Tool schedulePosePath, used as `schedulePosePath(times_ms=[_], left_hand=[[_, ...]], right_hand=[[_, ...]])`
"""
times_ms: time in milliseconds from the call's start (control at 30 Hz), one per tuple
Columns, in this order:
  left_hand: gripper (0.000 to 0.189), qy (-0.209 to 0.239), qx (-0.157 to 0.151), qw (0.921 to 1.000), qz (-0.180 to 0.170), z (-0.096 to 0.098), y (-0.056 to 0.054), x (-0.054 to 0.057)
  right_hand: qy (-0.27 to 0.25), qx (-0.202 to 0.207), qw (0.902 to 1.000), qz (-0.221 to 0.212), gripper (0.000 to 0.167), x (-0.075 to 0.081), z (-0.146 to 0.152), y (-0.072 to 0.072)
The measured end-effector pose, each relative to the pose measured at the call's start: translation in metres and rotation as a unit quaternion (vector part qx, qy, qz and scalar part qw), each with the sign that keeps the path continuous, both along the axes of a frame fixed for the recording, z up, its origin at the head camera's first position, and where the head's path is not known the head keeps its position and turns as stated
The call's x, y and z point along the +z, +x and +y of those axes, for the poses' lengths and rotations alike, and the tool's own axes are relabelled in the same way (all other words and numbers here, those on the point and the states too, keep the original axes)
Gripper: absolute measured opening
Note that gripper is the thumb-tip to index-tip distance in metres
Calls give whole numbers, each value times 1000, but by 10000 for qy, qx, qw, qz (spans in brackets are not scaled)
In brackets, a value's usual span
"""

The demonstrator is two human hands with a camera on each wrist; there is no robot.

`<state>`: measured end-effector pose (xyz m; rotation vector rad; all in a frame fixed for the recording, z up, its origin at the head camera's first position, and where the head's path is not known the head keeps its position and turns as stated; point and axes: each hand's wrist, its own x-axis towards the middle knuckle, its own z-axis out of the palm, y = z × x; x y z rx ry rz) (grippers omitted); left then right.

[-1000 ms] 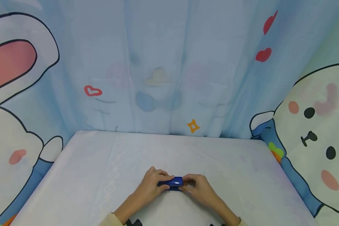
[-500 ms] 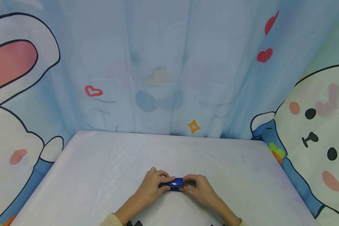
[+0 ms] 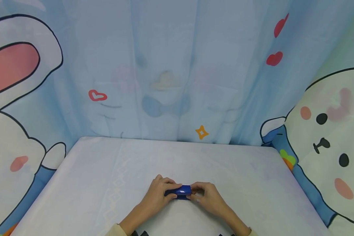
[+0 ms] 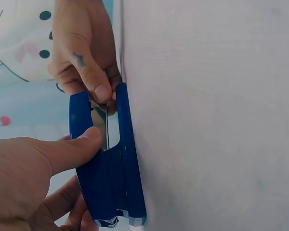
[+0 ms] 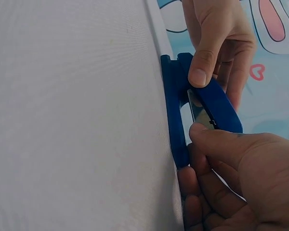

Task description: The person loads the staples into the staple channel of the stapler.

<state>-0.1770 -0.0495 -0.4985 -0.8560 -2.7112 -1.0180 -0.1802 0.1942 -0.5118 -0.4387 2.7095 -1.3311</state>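
A blue stapler (image 3: 183, 190) lies on the white-covered table, its top arm and base spread apart at the right end. My left hand (image 3: 157, 193) grips the stapler's hinge half, with the thumb on the top arm's side in the left wrist view. At the gaping end, my right hand (image 3: 207, 196) has its thumb and fingers curled in at the metal strip (image 5: 200, 115) between arm and base. Whether staples are inside is hidden by the fingers. In the right wrist view the stapler's base (image 5: 172, 110) rests along the cloth.
A white cloth covers the table (image 3: 224, 167). Behind it hangs a light blue curtain (image 3: 165, 49) printed with cartoon animals and hearts. Dark pieces of gear (image 3: 141, 233) show at the bottom edge near the left sleeve (image 3: 117, 230).
Both hands keep their places on the stapler. Only a very slight shift of the whole head view shows.
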Motion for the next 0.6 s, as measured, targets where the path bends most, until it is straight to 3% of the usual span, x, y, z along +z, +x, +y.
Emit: schedulePosePath(times_ms=[133, 367, 600], left_hand=[[37, 68, -14, 9999, -107, -2, 0, -1], [39, -68, -15, 10000, -2, -4, 1, 0], [53, -229, 449, 9987, -88, -19, 12, 3]], right_hand=[[-65, 45, 10000, -29, 18, -1, 0, -1], [-74, 53, 9999, 119, 19, -1, -1, -3], [73, -204, 9993, 293, 27, -3, -4, 1]])
